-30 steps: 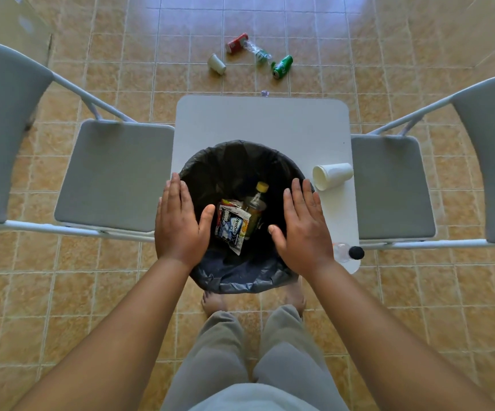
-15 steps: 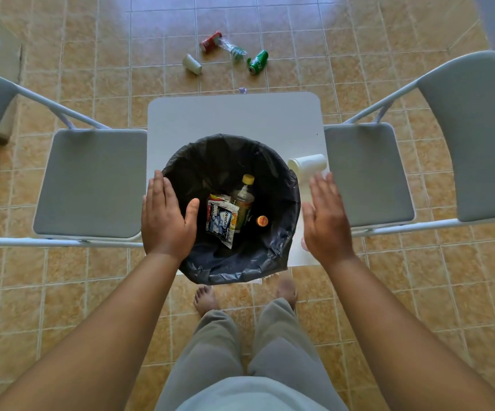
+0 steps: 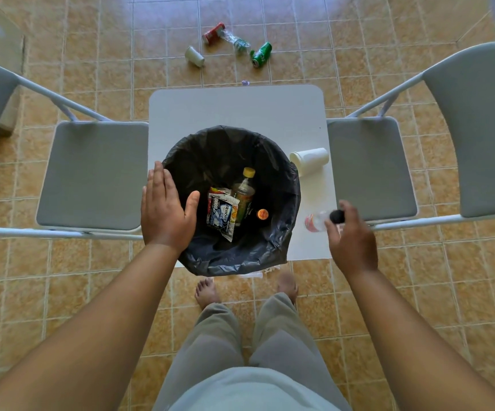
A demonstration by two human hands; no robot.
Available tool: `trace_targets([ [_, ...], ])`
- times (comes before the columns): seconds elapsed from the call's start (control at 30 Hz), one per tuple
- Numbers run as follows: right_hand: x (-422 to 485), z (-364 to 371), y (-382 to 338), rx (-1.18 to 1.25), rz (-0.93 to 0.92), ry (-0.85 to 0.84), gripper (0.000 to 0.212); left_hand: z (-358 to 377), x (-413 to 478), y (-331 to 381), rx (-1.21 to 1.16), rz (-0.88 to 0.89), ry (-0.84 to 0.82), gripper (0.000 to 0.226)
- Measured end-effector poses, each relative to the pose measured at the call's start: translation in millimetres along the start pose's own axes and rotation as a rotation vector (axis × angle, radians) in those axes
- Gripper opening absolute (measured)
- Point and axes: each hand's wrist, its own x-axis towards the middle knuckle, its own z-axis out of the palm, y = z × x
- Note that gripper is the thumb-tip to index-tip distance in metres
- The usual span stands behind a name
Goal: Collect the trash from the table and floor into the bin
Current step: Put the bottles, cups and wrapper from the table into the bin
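Observation:
A bin with a black liner [image 3: 225, 143] stands on the small white table [image 3: 234, 108]. Inside lie a yellow-capped bottle [image 3: 243, 191], a printed packet [image 3: 221, 216] and an orange cap [image 3: 262, 214]. My left hand [image 3: 166, 212] rests flat on the bin's left rim. My right hand [image 3: 353, 244] curls its thumb and fingers round the black-capped end of a small clear bottle [image 3: 314, 222] lying at the table's front right corner. A white cup [image 3: 310, 161] lies on its side just right of the bin.
On the tiled floor beyond the table lie a white cup [image 3: 194, 56], a red can [image 3: 213, 32], a crushed clear bottle [image 3: 235, 41] and a green can [image 3: 261, 54]. Grey folding chairs flank the table at left [image 3: 92, 173] and right [image 3: 370, 167]. My bare feet stand under the table's front edge.
My right hand left the bin's right rim, swung right and came down onto the small bottle at the table corner. My left hand stayed on the bin.

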Motion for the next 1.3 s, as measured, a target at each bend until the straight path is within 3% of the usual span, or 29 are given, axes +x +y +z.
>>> trace_targets([
  [0.17,31.5,-58.0,-72.5,0.265,-0.268,0.451,0.036,-0.5,-0.8,-0.2,0.072,0.016,-0.001,0.081],
  [0.3,45.7,-84.8,-126.4,0.367,-0.529,0.547,0.036,-0.7,-0.2,-0.4,0.119,0.022,-0.014,0.084],
  [0.4,49.6,-70.0,-153.6,0.379,-0.547,0.445,0.036,-0.1,-0.3,-0.1,0.127,0.019,-0.023,0.084],
  [0.57,35.6,-2.9,-164.9,0.305,-0.489,0.004,0.044,-0.4,0.6,-0.1,0.126,0.023,-0.021,0.083],
  [0.77,42.7,50.6,-151.0,0.015,-0.29,-0.407,0.061,1.6,0.6,-0.1,0.12,0.023,-0.015,0.083],
  [0.83,50.3,48.4,-148.6,0.016,-0.305,-0.372,0.061,1.8,1.4,-0.8,0.111,0.022,-0.017,0.083],
  [1.0,86.4,24.3,-137.1,0.215,-0.419,0.042,0.034,1.1,1.3,-0.1,0.094,0.023,-0.014,0.083],
  [1.13,137.0,18.2,-110.2,0.288,-0.216,0.227,0.029,1.3,1.5,-0.2,0.077,0.025,-0.007,0.081],
  [1.2,165.1,27.4,-87.4,0.15,-0.109,0.114,0.029,1.6,1.5,-0.3,0.071,0.025,0.0,0.08],
  [1.3,194.7,53.9,-51.2,-0.252,-0.099,-0.253,0.043,2.7,1.0,-0.8,0.06,0.028,0.012,0.079],
])
